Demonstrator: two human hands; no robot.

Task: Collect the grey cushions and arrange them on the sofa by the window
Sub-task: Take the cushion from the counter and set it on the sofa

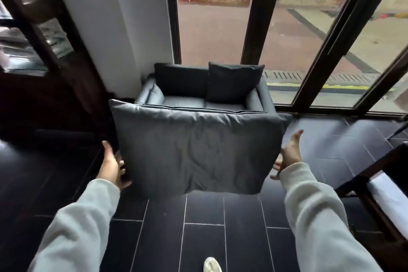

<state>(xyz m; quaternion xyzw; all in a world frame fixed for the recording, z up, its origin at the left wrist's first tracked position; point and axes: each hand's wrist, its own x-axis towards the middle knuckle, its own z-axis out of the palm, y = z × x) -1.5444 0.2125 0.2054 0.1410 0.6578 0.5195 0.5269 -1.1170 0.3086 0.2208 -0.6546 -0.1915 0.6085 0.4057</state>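
Note:
A large grey cushion (pixel 196 150) hangs upright in the air in front of me, held between both hands at its lower sides. My left hand (pixel 112 166) has its fingers curled against the lower left edge. Against the lower right edge lies my right hand (pixel 289 153), palm in and thumb raised. Behind the cushion stands the dark grey sofa (pixel 262 95) under the window. On the sofa, one grey cushion (pixel 234 81) leans upright at the right of the backrest, another (pixel 181 79) lies along the left, and a small one (pixel 156 95) rests by the left arm.
Tall dark-framed windows (pixel 254 28) rise behind the sofa, with a white wall (pixel 110 17) to its left. A dark wooden cabinet (pixel 44 62) stands at the left. At the right edge is a dark wooden chair frame (pixel 375 183). The floor is dark tile (pixel 203 227); my shoe (pixel 212 265) shows below.

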